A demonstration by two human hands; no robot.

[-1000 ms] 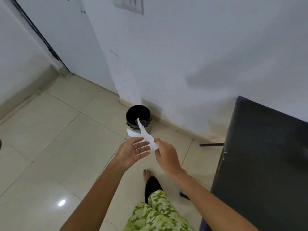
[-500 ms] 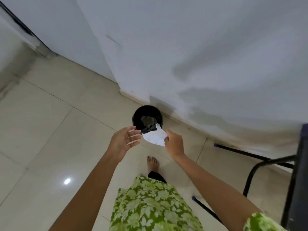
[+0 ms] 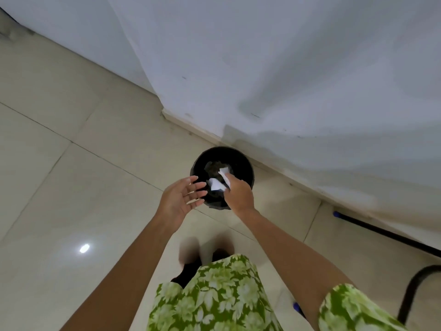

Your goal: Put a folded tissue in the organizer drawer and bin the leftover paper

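Fingers of the right hand (image 3: 238,194) pinch white paper (image 3: 216,183) over the bin (image 3: 247,168); left hand (image 3: 177,201) spread, empty.

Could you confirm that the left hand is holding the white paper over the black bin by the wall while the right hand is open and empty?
Not quite: the hands are swapped. In the head view, the right hand holds the white paper over the black bin by the wall, while the left hand is open and empty.
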